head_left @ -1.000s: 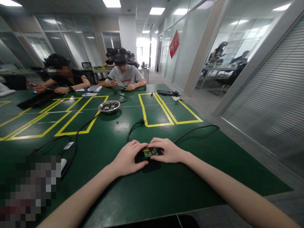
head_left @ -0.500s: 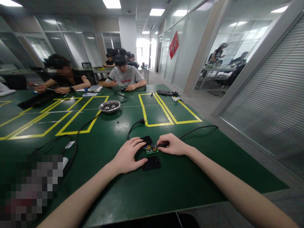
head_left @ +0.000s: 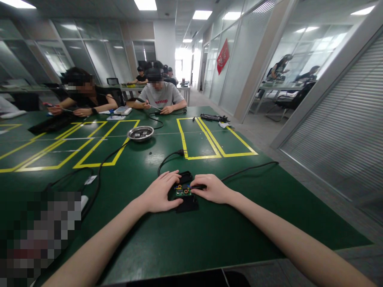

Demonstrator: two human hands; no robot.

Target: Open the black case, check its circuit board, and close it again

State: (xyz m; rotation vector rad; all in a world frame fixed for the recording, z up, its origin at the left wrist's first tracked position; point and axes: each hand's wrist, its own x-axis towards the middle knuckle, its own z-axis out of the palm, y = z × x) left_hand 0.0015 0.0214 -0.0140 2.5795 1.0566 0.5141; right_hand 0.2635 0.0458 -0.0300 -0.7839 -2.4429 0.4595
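My left hand (head_left: 161, 193) rests on the green table with its fingers and thumb spread. Its fingertips are at an open black plastic case half (head_left: 186, 176), and its thumb touches a flat black cover (head_left: 189, 205) nearer me. Between these parts lies a small green circuit board (head_left: 183, 192) with two copper-coloured ring coils, close to my left palm. From the right, my right hand (head_left: 214, 189) is closed in a pinch on a black cable (head_left: 200, 186) at the board's right edge. Small coloured wires show there; how they join the board is too small to tell.
Beyond my hands lies a cable with a black plug (head_left: 180, 152). A metal bowl (head_left: 140, 133) holds small metal parts. Yellow tape (head_left: 203, 158) marks the table (head_left: 239, 227). A blurred-out object (head_left: 42, 239) lies at left. Two co-workers sit across, one in a grey shirt (head_left: 163, 95).
My right hand has moved left with the cable, and the circuit board has shifted left towards my left palm. The black cover has slid slightly left too. The camera view has turned a little.
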